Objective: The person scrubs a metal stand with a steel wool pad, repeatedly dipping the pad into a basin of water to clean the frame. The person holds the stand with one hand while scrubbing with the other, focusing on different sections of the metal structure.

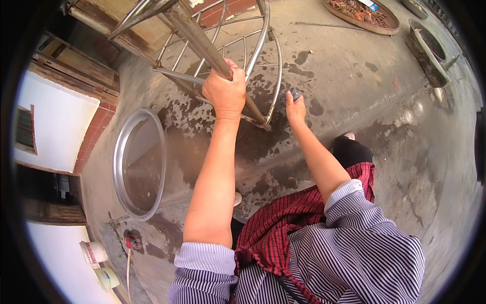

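Note:
A metal tube frame (253, 104) with curved rungs stands tilted on the wet concrete in front of me. My left hand (226, 89) is wrapped around one of its thick, dull tubes. To the right of the frame, and apart from it, my right hand (296, 108) grips a dark grey scouring pad (294, 95). Its fingers are partly hidden behind the pad and the thumb. On the left, a wide metal basin (163, 163) holds murky water.
A round woven tray (395, 30) of dried reddish-brown material lies at the far right, near a thin stick (330, 25). Beyond it is a worn trough-like container (427, 57). A mop (133, 241) and two buckets (95, 252) (106, 279) are at the lower left by the wall.

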Available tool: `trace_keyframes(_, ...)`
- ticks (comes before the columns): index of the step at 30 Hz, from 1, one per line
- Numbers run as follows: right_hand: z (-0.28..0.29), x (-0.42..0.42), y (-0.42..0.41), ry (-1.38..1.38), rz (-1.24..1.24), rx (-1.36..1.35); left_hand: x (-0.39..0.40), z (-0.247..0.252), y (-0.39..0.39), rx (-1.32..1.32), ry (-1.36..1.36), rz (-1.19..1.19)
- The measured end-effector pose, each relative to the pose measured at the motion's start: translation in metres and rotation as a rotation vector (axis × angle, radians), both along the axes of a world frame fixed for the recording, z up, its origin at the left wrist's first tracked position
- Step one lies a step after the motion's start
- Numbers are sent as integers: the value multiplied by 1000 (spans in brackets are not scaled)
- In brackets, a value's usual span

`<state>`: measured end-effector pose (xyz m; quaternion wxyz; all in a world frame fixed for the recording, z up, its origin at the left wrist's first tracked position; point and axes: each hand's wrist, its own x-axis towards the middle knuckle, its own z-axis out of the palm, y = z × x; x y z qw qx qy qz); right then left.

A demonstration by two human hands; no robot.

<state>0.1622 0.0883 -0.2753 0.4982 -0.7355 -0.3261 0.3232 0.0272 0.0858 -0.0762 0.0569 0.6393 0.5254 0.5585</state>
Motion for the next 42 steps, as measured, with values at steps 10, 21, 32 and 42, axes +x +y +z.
trace_keyframes(10, -19, -43, -32, 270, 177, -3, 4, -8, 7, 23, -35, 17)
trace_keyframes(21, -14, -52, -9, 639, 103, 129, 5, -1, 1, 5, 10, -4)
trace_keyframes(32, 7, -78, -41, -23, -12, 6, 8, -5, 1, 71, 6, 11)
trace_keyframes(42, 9, -31, -25, -97, 242, -173, 1, -2, 3, 41, 56, 60)
